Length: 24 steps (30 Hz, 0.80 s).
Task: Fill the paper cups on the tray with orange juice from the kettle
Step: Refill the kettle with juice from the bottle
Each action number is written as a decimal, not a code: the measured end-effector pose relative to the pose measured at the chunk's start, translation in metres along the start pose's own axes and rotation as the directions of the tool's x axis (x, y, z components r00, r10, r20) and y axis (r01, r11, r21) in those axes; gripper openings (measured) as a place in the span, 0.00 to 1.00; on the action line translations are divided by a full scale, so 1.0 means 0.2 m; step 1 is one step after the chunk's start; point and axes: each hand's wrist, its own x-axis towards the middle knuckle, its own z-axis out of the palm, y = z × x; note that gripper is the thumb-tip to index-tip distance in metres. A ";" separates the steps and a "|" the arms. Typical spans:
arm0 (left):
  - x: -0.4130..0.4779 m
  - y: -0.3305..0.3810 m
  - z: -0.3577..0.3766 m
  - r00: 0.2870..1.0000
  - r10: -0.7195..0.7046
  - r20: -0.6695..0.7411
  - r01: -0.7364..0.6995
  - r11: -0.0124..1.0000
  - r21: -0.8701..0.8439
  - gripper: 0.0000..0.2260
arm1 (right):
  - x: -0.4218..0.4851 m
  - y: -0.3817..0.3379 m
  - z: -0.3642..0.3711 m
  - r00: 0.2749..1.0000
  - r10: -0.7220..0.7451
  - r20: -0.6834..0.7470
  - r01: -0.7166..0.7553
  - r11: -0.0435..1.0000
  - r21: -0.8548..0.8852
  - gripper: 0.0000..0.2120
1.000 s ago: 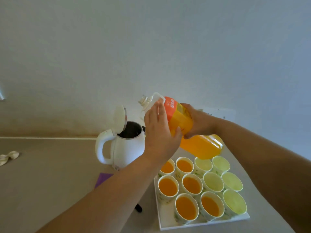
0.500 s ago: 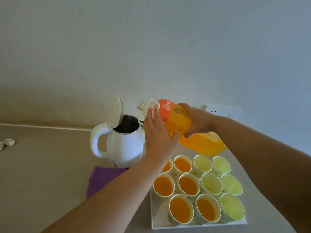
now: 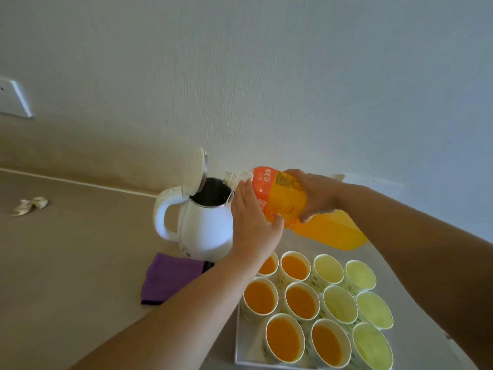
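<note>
A white kettle (image 3: 205,231) stands on the counter with its lid (image 3: 194,172) flipped up and its dark inside showing. An orange juice bottle (image 3: 282,201) lies tilted nearly flat, its open neck over the kettle's mouth. My right hand (image 3: 314,193) grips the bottle's middle from above. My left hand (image 3: 253,222) holds the bottle's front near the label, thumb under it. No juice stream is visible. Below, a white tray (image 3: 244,351) carries several paper cups; the left ones (image 3: 260,296) hold orange juice, the right ones (image 3: 340,304) are empty.
A folded purple cloth (image 3: 170,276) lies on the beige counter in front of the kettle. A crumpled scrap of paper (image 3: 30,205) sits far left. A wall socket (image 3: 13,98) is at the left edge, another behind my right wrist. The wall runs close behind the kettle.
The bottle has tipped lower and moved left, bringing its neck over the kettle's opening. Both hands kept their hold. My view has shifted so the kettle sits more central.
</note>
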 end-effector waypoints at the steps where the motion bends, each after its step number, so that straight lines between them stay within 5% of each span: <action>1: 0.00 -0.01 0.00 1.000 -0.007 -0.001 0.007 1.000 -0.002 0.38 | 0.01 0.00 0.00 1.000 -0.001 0.005 0.001 1.000 -0.011 0.57; 24: 0.01 -0.02 -0.01 0.997 -0.067 0.028 0.069 0.995 -0.073 0.39 | 0.04 -0.03 -0.05 0.995 0.002 0.095 0.009 0.993 -0.120 0.55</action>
